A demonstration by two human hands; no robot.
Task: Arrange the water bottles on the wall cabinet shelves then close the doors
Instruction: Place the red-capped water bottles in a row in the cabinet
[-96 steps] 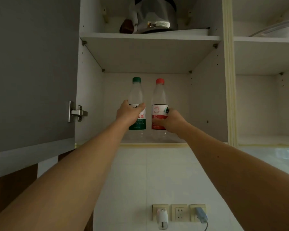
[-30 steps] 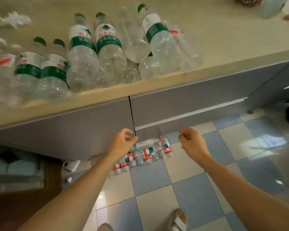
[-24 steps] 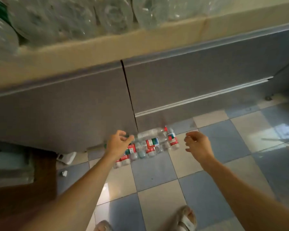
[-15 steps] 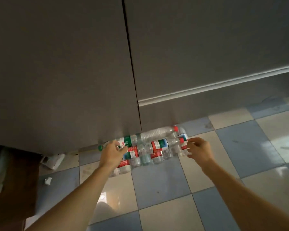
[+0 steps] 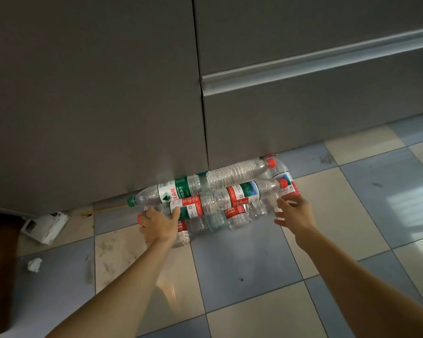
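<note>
On the checkered floor tiles (image 5: pixel 242 264), against the grey base cabinet (image 5: pixel 95 93), lies a pile of clear water bottles (image 5: pixel 220 198) (contents unreadable). The left hand (image 5: pixel 160 222) curls over a bottle; the right hand (image 5: pixel 294 211) reaches, fingers spread.

Single head-worn wide-angle view, aimed forward and steeply down from above at arm's reach, taking in grey base cabinet doors (image 5: pixel 91 93) across the top, checkered floor tiles (image 5: pixel 242 259) below, and both forearms entering from the bottom edge toward a pile of bottles (image 5: pixel 217 193) at centre.
</note>
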